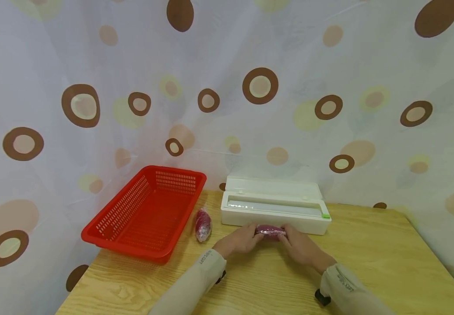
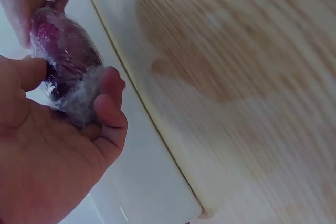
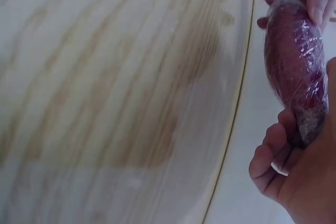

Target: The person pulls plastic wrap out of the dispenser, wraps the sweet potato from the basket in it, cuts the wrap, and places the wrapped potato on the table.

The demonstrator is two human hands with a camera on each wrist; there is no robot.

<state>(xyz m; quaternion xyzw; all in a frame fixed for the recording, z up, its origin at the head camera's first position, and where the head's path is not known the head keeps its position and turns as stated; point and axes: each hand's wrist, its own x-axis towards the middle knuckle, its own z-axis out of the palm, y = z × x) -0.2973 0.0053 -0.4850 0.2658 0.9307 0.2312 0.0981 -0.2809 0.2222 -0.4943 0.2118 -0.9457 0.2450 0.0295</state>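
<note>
A purple-red sweet potato (image 1: 271, 232) in clear cling film is held between both hands, just in front of a white cling film box. My left hand (image 1: 242, 239) grips its left end, with bunched film between thumb and fingers in the left wrist view. On the other end, my right hand (image 1: 300, 247) has its fingers curled round the narrow tip, seen in the right wrist view. The film looks tight and shiny along the middle. A second wrapped sweet potato (image 1: 203, 225) lies on the table, left of my left hand.
The cling film box (image 1: 276, 222) stands against the patterned curtain, its lid (image 1: 274, 187) raised and a roll (image 1: 274, 207) inside. A green slider (image 1: 325, 215) sits at its right end. To the left, a red plastic basket (image 1: 132, 249) stands on the wooden table (image 1: 388, 262).
</note>
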